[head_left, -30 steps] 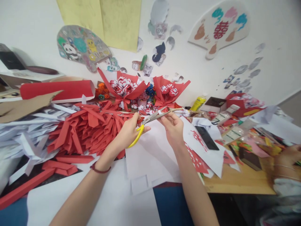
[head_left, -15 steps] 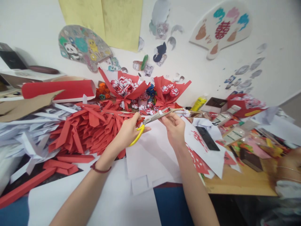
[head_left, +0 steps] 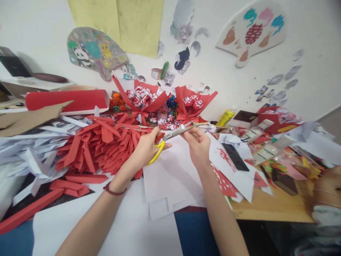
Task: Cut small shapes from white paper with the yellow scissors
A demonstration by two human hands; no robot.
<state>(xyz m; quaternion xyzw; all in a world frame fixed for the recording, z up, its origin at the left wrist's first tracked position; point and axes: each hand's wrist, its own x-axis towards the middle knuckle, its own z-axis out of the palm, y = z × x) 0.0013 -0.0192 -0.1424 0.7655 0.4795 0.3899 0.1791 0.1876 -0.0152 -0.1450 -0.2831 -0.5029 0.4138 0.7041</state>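
Centre frame: my left hand (head_left: 147,147) closed round scissors (head_left: 173,134), long axis slanting up-right to my right hand (head_left: 199,146), fingertips pinched; what they hold, can't tell.

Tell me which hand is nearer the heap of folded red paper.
Left. The left hand, holding the scissors, is just right of the heap of folded red paper; the right hand is farther right, by the blades.
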